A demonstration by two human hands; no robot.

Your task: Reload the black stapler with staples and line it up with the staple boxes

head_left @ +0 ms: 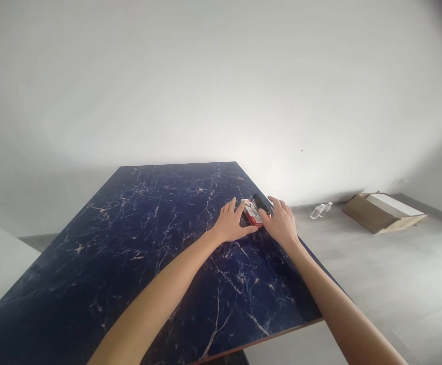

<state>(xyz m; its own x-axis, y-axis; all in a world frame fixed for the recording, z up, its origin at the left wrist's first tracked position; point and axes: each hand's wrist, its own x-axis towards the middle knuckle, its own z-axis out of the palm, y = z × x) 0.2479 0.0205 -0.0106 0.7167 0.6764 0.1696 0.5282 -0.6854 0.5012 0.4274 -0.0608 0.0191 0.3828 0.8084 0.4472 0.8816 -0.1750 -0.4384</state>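
A small red and white box (252,213) lies on the blue marble-patterned table (137,243) near its right edge. Beside it, seemingly against or partly over its right side, is a black rounded object (261,202) whose kind I cannot make out. My left hand (231,224) is at the box's left, fingers spread and thumb stretched along its near end. From the right comes my right hand (282,222), thumb and fingers apart, the black object between them. Its thumb tip is at the box. Whether either hand presses on these things is unclear.
Behind the table rises a pale wall (206,81). On the grey floor to the right lie clear plastic bottles (319,211) and an open cardboard box (373,213) with a white piece on it. The table's right edge runs close by my right forearm.
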